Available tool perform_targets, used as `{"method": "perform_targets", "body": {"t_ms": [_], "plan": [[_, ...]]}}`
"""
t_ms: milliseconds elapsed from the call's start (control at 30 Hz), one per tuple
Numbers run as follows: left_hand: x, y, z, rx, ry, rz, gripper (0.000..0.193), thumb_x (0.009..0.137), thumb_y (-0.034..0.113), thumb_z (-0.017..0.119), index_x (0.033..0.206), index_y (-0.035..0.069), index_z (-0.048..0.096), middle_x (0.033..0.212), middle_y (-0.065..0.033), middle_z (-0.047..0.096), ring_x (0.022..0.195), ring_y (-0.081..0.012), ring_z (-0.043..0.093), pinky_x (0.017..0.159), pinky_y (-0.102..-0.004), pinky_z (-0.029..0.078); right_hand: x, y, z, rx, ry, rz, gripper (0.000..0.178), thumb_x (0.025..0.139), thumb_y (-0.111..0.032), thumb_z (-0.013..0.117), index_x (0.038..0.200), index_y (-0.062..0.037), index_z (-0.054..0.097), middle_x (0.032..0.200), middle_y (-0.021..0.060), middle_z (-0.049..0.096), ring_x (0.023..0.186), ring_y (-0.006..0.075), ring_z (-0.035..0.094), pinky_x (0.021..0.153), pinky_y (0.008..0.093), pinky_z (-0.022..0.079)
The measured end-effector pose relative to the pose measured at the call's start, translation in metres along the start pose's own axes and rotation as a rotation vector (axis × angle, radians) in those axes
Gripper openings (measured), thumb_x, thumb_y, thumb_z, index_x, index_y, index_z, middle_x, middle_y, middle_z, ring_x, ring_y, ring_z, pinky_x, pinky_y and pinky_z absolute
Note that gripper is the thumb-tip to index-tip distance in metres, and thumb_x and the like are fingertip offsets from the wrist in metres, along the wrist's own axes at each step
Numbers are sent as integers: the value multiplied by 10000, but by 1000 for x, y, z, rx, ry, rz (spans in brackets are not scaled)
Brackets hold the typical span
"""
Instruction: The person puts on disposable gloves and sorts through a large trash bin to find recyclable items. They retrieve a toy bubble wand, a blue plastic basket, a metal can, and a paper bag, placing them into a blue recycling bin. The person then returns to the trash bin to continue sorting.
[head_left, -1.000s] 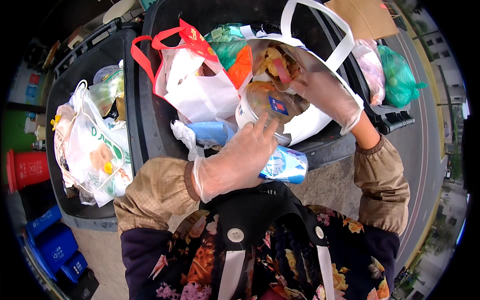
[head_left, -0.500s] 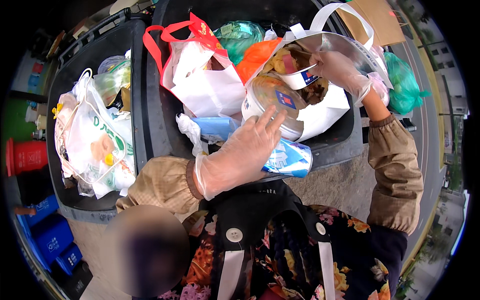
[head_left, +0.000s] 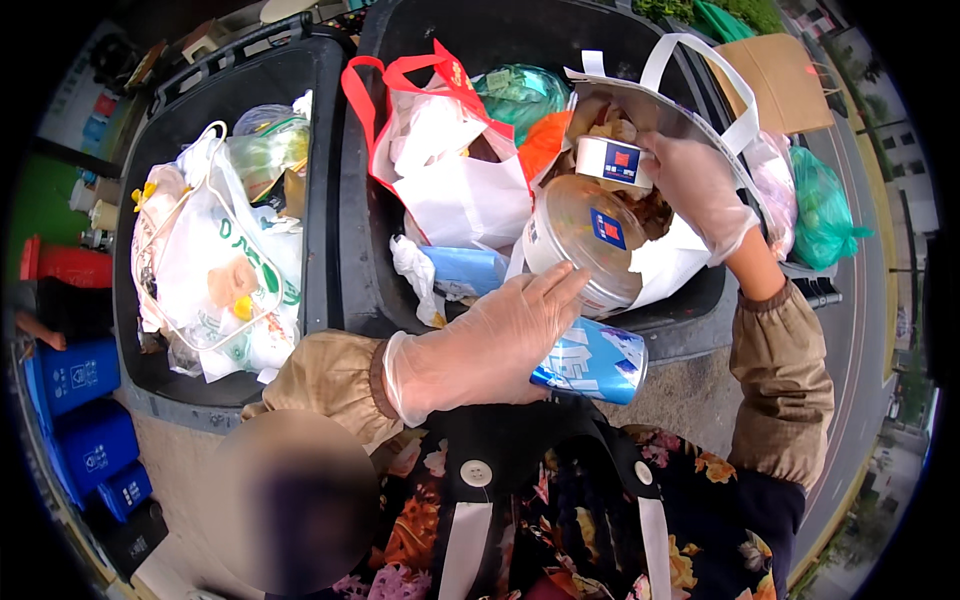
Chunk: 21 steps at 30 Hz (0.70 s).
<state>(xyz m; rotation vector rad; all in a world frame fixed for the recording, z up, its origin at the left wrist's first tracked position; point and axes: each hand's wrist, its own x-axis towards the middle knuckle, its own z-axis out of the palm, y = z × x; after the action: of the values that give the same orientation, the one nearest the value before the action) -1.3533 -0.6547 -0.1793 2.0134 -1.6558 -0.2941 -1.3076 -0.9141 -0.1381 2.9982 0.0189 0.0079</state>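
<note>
My right hand [head_left: 697,190], in a clear glove, grips a small white paper bowl [head_left: 608,166] with a dark blue label by its side. The bowl is tipped over inside a silver-lined white bag [head_left: 672,262], above food scraps. Just below it lies a large round tub [head_left: 580,235] with a clear lid. My gloved left hand [head_left: 490,345] rests its fingertips at the tub's near rim. A blue drink can [head_left: 597,362] lies on its side under that hand, gripped against the palm; the thumb is hidden.
The bag sits in a black wheeled bin [head_left: 362,290] beside a red-handled white bag [head_left: 455,195] and a green bag [head_left: 520,98]. Another full bin [head_left: 128,340] stands left. A brown paper bag [head_left: 775,85] and a green bag [head_left: 825,205] are at right.
The view has shifted, so the bins sit farther right. My right hand has tipped the small bowl farther over and moved it away from me. The can has come slightly nearer with my left hand.
</note>
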Motion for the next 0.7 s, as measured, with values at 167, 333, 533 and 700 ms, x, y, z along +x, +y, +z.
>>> {"method": "perform_targets", "body": {"t_ms": [167,333,533,700], "plan": [[-35,12,-39,-103,-223,-298,689,601,264,772,1106,-93,468,1217,-227,456,1065,-350,503,905,-386,413,11,-66,-24,419,185,-384,221,781,-164,640,976,-60,659,867,132,652,731,293,633,666,360,506],[-51,24,-37,-21,-121,-283,700,605,268,774,1128,-82,466,1241,-246,434,1091,-353,489,911,-387,409,58,-119,28,347,73,-656,335,797,-154,605,1104,-20,589,980,179,625,882,316,617,772,375,492],[-85,17,-48,123,-56,-432,738,610,269,779,1169,-95,463,1311,-265,380,1220,-376,396,975,-393,370,21,-144,48,179,-435,-807,256,734,-114,540,931,10,646,833,230,628,780,355,633,698,418,488],[-70,-31,-40,177,-152,-361,711,606,306,764,1127,-109,514,1372,-286,313,1312,-391,274,1050,-403,294,27,-136,46,269,-630,-733,211,737,-63,559,917,-2,649,842,198,624,852,316,613,780,359,478]]}}
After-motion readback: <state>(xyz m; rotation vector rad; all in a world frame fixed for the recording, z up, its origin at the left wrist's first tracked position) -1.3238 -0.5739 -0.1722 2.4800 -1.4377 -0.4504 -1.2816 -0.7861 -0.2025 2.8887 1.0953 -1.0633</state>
